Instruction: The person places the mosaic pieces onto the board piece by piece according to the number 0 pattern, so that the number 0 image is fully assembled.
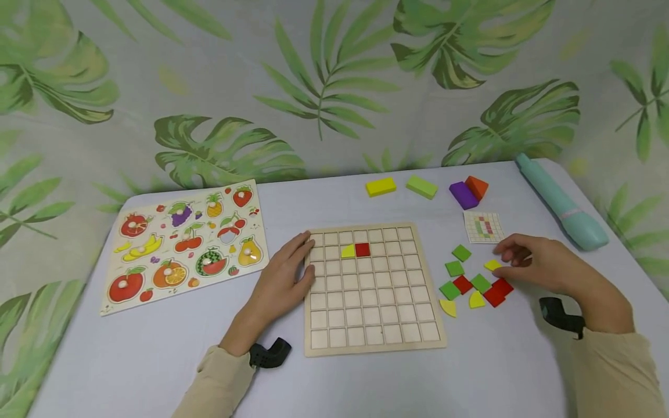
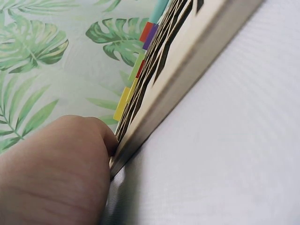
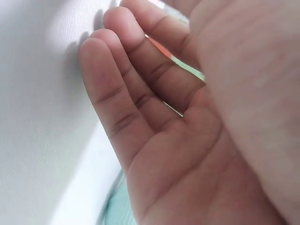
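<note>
A wooden grid board (image 1: 373, 334) lies on the table, with a yellow quarter-circle tile (image 1: 348, 251) beside a red square tile (image 1: 363, 249) in its second row. My left hand (image 1: 282, 276) rests against the board's left edge, fingers extended and thumb touching the rim. To the board's right, my right hand (image 1: 543, 264) hovers over loose tiles, thumb and fingertips around a yellow tile (image 1: 492, 265) that appears to lie on the table; contact is unclear. Nearby lie green tiles (image 1: 455, 268), red tiles (image 1: 494, 297) and more yellow quarter-circles (image 1: 477, 300). The right wrist view shows the palm (image 3: 183, 164) without a tile.
A fruit puzzle board (image 1: 183, 244) is at the left. Behind the grid stand a yellow block (image 1: 381, 187), a light green block (image 1: 421, 187), a purple block (image 1: 463, 195) and an orange one (image 1: 477, 187). A pattern card (image 1: 483, 227) and teal bottle-shaped object (image 1: 561, 203) lie at the right.
</note>
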The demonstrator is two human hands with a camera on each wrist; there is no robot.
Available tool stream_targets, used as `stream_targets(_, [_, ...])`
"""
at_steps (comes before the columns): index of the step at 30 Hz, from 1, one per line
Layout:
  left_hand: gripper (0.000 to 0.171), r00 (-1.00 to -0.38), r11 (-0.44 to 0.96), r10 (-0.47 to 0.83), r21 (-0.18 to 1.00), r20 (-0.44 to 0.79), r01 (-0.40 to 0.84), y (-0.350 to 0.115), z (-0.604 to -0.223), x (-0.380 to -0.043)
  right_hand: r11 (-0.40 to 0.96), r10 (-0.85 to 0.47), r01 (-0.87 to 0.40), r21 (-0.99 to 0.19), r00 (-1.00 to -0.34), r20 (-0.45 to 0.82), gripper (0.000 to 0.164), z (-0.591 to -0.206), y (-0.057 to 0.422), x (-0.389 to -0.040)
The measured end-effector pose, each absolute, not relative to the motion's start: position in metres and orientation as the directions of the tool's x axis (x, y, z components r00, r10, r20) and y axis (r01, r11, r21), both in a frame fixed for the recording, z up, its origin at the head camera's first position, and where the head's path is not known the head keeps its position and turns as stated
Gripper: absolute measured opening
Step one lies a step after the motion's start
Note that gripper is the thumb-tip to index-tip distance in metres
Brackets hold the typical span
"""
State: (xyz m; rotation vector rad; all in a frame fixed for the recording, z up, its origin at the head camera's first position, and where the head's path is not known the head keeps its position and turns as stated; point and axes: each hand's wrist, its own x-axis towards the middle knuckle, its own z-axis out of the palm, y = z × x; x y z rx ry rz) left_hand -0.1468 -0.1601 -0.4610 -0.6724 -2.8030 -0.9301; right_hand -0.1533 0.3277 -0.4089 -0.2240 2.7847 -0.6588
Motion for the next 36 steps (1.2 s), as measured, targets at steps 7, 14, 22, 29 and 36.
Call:
stream_targets(7, [0.053,-0.900,0.719,0.373,0.542,0.228,0.435,-0.160,-0.459,-0.147,0.893,-0.219,-0.099,-0.439,-0.948,-0.231,0.037,-0.408,0.338,-0.153])
stream_targets(14, [0.053,-0.904,0.725,0.368,0.541,0.217,0.425,-0.159,-0.458,-0.147,0.883,-0.285,-0.183,-0.432,-0.940,-0.186,0.032,-0.407,0.333,-0.152])
stream_targets(22, [0.054,-0.904,0.725,0.371,0.541,0.213,0.425,-0.159,-0.458,-0.146,0.895,-0.229,-0.135,-0.425,-0.957,-0.178,0.036,-0.407,0.322,-0.153])
stream_targets(29, [0.054,-0.906,0.724,0.364,0.546,0.218,0.422,-0.160,-0.458,-0.146,0.896,-0.204,-0.095,-0.434,-0.956,-0.211,0.045,-0.408,0.304,-0.154])
stream_targets(36, [0.054,-0.904,0.720,0.369,0.549,0.214,0.424,-0.159,-0.460,-0.147,0.890,-0.223,-0.113,-0.442,-0.953,-0.206,0.041,-0.407,0.300,-0.152])
